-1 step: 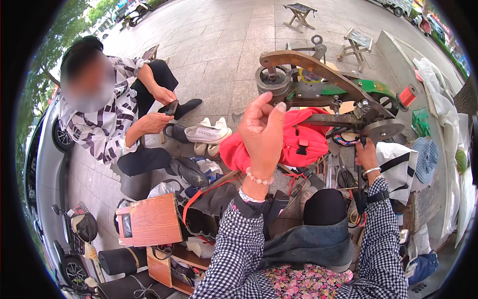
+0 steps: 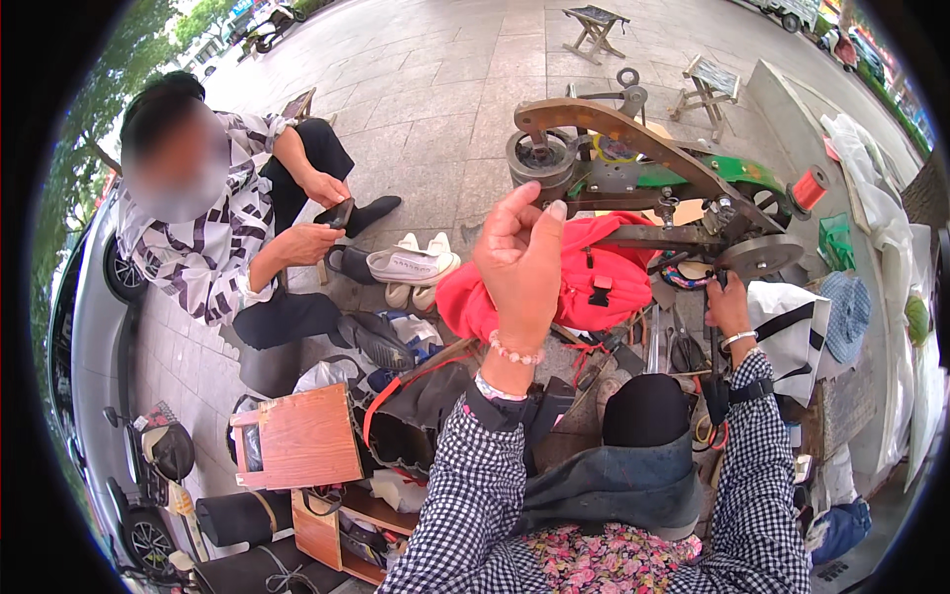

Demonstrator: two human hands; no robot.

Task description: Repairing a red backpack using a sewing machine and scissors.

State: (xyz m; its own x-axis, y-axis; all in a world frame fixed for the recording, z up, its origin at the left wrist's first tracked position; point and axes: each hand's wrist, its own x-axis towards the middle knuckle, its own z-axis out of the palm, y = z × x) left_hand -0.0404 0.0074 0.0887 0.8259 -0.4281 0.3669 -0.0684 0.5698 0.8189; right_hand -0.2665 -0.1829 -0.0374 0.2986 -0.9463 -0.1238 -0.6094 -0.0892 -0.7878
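A hand-cranked sewing machine with a long brown metal arm (image 2: 604,127) and a green body (image 2: 683,176) stands before me. Under that arm lies a red backpack (image 2: 604,287) with a black buckle. My left hand (image 2: 520,262) is raised in front of the machine's round head (image 2: 540,158). Its fingers are curled, thumb and index tips close together; anything between them is too fine to make out. Low beside the metal wheel (image 2: 760,257), my right hand (image 2: 729,305) is closed round a dark handle. A red thread spool (image 2: 809,188) sits at the machine's far right.
At left a seated person (image 2: 213,213) holds a phone (image 2: 336,213). White shoes (image 2: 411,265) stand beside that person. A wooden box (image 2: 309,436) is at lower left. Scissors (image 2: 685,351) and other tools lie below the machine. Folding stools (image 2: 594,32) stand farther off; a white bag (image 2: 787,327) is at right.
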